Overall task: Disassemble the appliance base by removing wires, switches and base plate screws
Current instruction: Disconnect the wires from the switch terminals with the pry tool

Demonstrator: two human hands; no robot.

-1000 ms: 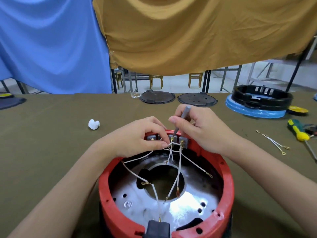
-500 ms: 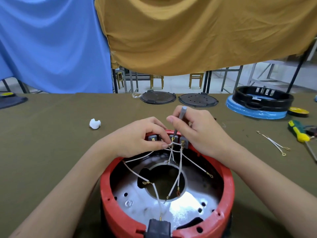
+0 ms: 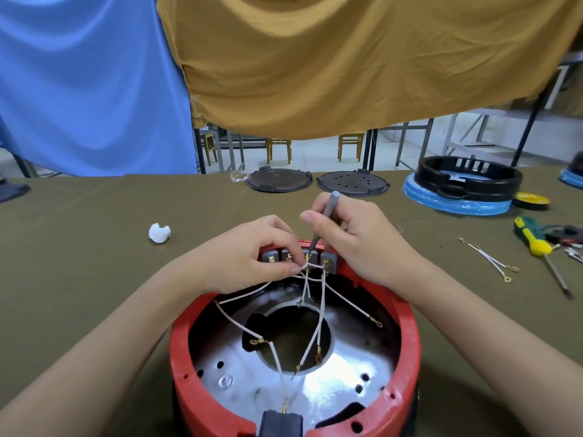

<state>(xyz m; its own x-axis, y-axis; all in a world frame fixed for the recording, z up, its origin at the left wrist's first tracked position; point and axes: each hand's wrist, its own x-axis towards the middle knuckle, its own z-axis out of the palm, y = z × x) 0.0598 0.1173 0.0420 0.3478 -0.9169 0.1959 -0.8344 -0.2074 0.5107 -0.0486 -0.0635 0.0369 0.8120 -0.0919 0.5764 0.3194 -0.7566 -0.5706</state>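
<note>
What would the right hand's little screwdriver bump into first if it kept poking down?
Most likely the brass terminal on the switches at the red base's far rim; the screwdriver tip looks right at it.

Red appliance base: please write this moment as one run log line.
step: wire removal | left hand: pinches white wire at switches | right hand: holds grey screwdriver on terminal | red appliance base: wires still attached

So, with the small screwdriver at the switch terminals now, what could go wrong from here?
1. The gray screwdriver in the right hand may slip off the terminal and jab the left hand, whose fingers pinch the white wires right beside the tip.
2. Pulling those wires may tangle the loose ones crossing inside the red base.
</note>
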